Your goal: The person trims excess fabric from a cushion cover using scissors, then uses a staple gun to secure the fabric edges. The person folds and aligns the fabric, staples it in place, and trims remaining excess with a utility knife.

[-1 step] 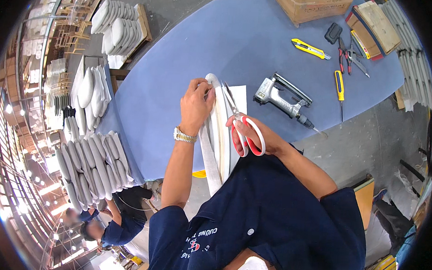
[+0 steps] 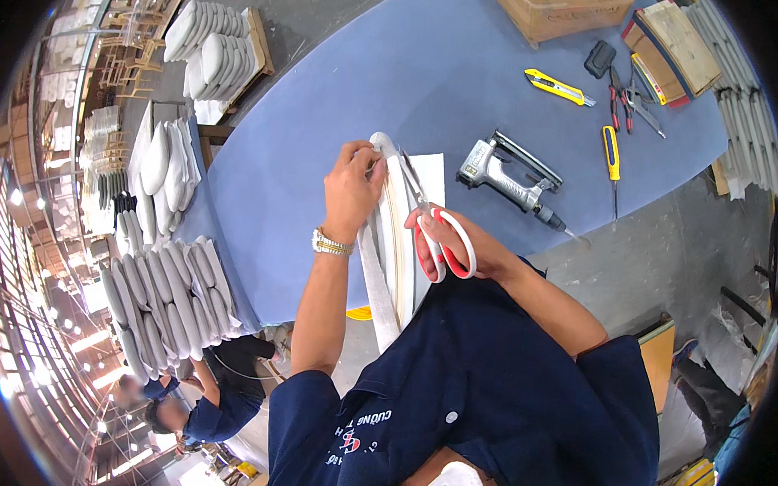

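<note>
Scissors [image 2: 422, 203] — in right grip [image 2: 485, 248]; cushion [image 2: 403, 252] — touching left grip [image 2: 353, 190].

Scissor handles [image 2: 468, 241] red and white; fabric [image 2: 376, 281] pale grey; table [image 2: 271, 170] blue; staple gun [image 2: 488, 166] silver

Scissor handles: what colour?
White and red handles; they show best in the head view.

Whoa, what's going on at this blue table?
A person is working on a long, pale padded piece. Their left hand holds it near the far end, and their right hand holds red-and-white scissors, with the blades beside it. A silver staple gun, a yellow cutter and a screwdriver lie to the right on the blue table, and neither hand is touching them.
</note>
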Tool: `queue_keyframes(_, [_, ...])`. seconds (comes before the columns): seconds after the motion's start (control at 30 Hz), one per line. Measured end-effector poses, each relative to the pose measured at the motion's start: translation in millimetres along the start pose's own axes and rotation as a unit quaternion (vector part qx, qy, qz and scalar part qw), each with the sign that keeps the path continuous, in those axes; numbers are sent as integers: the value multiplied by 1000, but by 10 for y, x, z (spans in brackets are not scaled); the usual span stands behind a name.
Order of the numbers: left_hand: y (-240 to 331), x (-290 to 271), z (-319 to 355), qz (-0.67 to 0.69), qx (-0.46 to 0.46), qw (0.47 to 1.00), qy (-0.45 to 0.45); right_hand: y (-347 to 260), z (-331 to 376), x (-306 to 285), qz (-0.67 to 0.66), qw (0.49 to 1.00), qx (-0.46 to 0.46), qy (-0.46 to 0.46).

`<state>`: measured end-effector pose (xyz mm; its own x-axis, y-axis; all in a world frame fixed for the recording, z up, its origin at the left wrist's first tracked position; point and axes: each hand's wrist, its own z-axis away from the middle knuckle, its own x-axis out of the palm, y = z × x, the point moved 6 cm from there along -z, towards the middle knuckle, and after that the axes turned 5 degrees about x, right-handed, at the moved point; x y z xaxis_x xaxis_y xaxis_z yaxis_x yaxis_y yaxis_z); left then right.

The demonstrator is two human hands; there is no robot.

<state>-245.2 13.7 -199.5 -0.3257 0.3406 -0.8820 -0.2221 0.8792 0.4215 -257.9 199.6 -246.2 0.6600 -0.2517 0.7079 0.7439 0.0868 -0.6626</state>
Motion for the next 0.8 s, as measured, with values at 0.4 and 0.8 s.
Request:
queue_keyframes(0.4, [-98, -70, -18, 25, 31, 999, 8, 253, -321, -30, -16, 994, 88, 58])
queue_keyframes(0.8, [0, -64, 66, 56, 36, 998, 15, 121, -391, -38, -12, 995, 40, 91])
